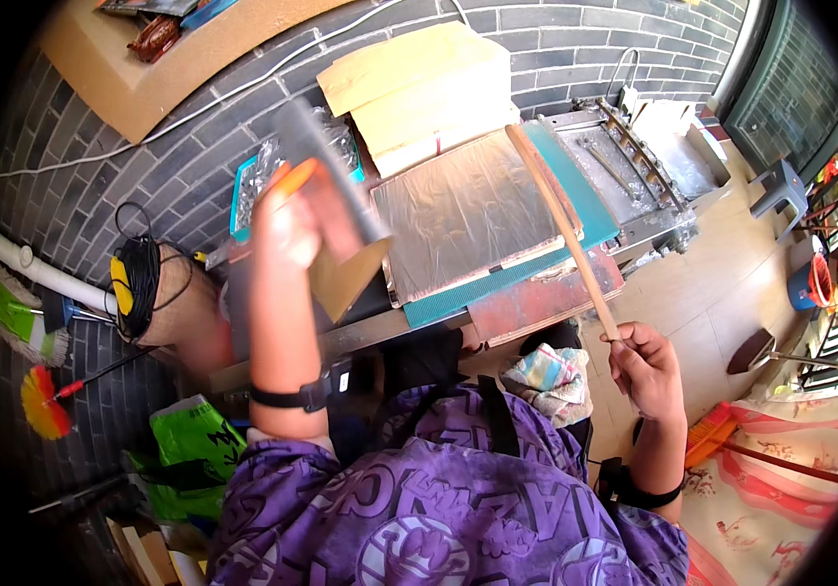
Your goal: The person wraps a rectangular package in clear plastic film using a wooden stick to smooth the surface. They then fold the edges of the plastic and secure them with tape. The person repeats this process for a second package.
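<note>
In my right hand is the lower end of a long, thin wooden stick. The stick slants up across the right side of a board covered in wrinkled, shiny film. Whether it touches the board I cannot tell. My left hand, blurred, is raised at the left of the board and grips a long grey flat strip. Something orange shows at its thumb side. A tan flat piece juts out below that hand. Under the board lies a teal ribbed mat.
Brown cardboard leans on the brick wall behind the bench. A teal tray with clear plastic stands left. At right are a metal frame device and a grey stool. Coiled black cable hangs at the left.
</note>
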`<state>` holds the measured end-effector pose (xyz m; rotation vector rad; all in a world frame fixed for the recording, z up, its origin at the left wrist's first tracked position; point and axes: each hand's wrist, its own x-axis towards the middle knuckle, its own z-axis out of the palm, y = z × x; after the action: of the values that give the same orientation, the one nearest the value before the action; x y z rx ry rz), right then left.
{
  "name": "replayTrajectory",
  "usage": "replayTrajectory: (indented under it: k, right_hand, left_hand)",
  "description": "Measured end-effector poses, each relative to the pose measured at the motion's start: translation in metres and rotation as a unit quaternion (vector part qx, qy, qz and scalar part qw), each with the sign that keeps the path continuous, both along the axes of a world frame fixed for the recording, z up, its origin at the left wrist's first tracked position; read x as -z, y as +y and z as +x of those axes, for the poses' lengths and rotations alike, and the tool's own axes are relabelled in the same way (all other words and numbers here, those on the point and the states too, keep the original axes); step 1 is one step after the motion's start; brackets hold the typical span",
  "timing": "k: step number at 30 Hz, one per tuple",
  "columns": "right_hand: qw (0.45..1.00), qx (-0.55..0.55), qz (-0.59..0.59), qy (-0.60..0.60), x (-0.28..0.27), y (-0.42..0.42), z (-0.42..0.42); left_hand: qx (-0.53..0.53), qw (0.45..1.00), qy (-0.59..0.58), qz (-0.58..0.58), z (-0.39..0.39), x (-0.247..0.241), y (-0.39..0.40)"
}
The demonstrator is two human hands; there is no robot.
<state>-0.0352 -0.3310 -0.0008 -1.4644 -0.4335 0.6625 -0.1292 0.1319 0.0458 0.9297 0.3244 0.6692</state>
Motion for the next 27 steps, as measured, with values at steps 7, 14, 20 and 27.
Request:
replayTrajectory:
  k: [7,14,20,27]
  right_hand:
    - [0.995,0.077,-0.014,-0.054,-0.02,0.004,-0.008]
    - [0.986,0.133,-0.055,-0.089,-0.011,-0.035,-0.025]
    - [0.966,0.104,-0.154,-0.178,0.0,-0.043,-0.035]
    - [0.945,0.061,-0.259,-0.189,-0.018,-0.023,-0.044]
  left_hand:
    - [0.051,0.99,-0.123,0.049,0.071,-0.064,-0.079]
    - [0.083,0.991,-0.089,-0.05,0.041,-0.02,-0.061]
    - [0.069,0.995,0.054,-0.036,0.028,0.073,-0.059]
    - [0.018,0.991,0.133,-0.012,0.033,0.102,-0.064]
